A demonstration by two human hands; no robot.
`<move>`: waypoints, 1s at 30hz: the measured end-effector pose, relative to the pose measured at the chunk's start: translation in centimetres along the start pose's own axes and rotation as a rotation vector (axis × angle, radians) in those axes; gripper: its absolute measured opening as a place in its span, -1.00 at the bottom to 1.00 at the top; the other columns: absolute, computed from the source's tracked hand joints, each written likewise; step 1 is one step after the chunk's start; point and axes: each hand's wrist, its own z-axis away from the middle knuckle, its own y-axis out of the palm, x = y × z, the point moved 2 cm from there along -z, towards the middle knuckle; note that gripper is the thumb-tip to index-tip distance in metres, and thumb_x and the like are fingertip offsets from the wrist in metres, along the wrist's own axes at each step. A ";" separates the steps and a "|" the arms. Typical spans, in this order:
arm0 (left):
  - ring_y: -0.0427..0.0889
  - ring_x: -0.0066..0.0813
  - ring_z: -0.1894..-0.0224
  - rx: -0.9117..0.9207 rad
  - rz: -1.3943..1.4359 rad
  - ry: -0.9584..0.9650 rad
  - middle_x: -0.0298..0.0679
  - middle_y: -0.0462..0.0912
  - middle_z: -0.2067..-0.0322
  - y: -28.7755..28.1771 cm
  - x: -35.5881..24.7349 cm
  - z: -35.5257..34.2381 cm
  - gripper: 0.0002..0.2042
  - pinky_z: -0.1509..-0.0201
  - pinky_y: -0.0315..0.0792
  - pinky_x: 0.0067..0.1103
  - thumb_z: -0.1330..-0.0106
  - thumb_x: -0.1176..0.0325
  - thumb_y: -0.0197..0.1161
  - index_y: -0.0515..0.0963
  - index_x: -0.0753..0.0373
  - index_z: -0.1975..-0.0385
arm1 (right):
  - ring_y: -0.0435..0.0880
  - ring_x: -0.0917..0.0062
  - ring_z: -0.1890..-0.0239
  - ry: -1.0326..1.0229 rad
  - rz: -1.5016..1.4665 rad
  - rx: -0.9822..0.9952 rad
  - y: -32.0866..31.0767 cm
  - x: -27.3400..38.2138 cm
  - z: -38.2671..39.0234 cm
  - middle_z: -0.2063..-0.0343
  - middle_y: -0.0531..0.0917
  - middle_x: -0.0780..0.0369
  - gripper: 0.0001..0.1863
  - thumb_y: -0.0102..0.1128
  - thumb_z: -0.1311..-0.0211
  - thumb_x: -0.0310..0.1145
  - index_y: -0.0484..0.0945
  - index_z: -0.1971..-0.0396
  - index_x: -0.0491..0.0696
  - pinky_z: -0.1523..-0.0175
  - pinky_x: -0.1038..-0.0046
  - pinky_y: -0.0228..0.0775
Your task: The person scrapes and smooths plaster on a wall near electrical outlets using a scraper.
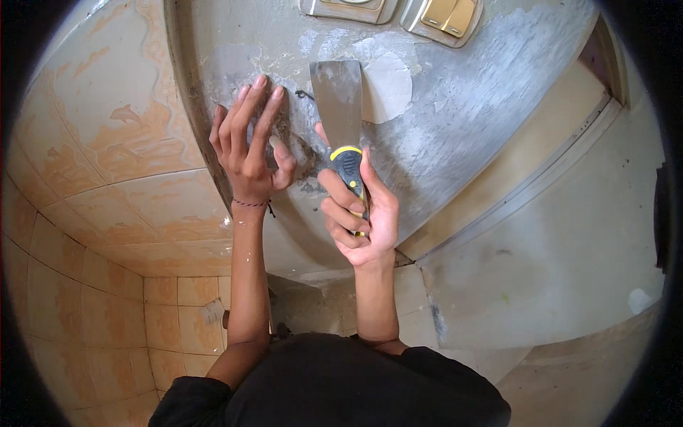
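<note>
My right hand (359,210) is wrapped around the dark grey and yellow handle of a putty knife (338,99). Its wide metal blade points up and away from me, in front of a patched grey wall (484,99). Just right of the blade, a smooth pale patch (388,87) shows on the wall. My left hand (249,142) rests against the wall to the left, its fingers stretched and spread, holding nothing. Between the hands the surface is rough and dark, and a short dark bit (304,94) sticks out near the blade. Whether the blade touches the wall I cannot tell.
Two switch plates (448,16) are fixed at the top of the wall, one with gold-coloured rockers. Orange-patterned tiles (121,128) cover the wall at left. A door frame (512,185) and a pale panel (541,263) stand at right.
</note>
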 end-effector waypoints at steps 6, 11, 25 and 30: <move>0.48 -0.36 -0.29 -0.002 0.001 0.002 -0.29 0.57 -0.24 0.1 0.1 0.1 -0.46 -0.45 0.11 -0.32 -0.20 0.17 -0.05 0.62 0.07 -0.18 | 0.03 0.80 0.73 0.010 0.096 -0.068 0.3 0.5 0.3 0.61 0.18 0.39 -0.36 -0.25 -0.61 0.05 0.02 -0.50 0.02 0.81 0.76 -0.21; 0.48 -0.36 -0.29 0.009 -0.025 -0.009 -0.29 0.57 -0.24 -0.6 0.0 0.1 -0.46 -0.45 0.11 -0.30 -0.20 0.16 -0.05 0.62 0.07 -0.18 | 0.05 0.77 0.74 0.029 -0.036 -0.044 0.5 -0.3 0.3 0.60 0.19 0.35 -0.37 -0.27 -0.62 0.00 -0.05 -0.52 0.03 0.82 0.73 -0.18; 0.41 -0.30 -0.34 -0.013 0.028 0.024 -0.25 0.50 -0.28 0.0 0.1 0.5 -0.45 -0.48 0.06 -0.23 -0.14 0.20 0.07 0.56 0.08 -0.20 | 0.05 0.76 0.75 0.036 0.048 -0.057 0.6 -0.1 0.4 0.57 0.20 0.34 -0.39 -0.28 -0.64 -0.06 -0.07 -0.52 0.01 0.83 0.70 -0.17; 0.40 -0.29 -0.35 -0.005 0.044 0.027 -0.24 0.47 -0.30 0.2 0.0 0.7 -0.44 -0.48 0.05 -0.23 -0.14 0.21 0.08 0.54 0.07 -0.22 | 0.06 0.78 0.73 0.037 0.049 -0.044 0.8 -0.3 0.6 0.58 0.19 0.36 -0.39 -0.29 -0.64 -0.05 -0.04 -0.51 -0.02 0.83 0.72 -0.17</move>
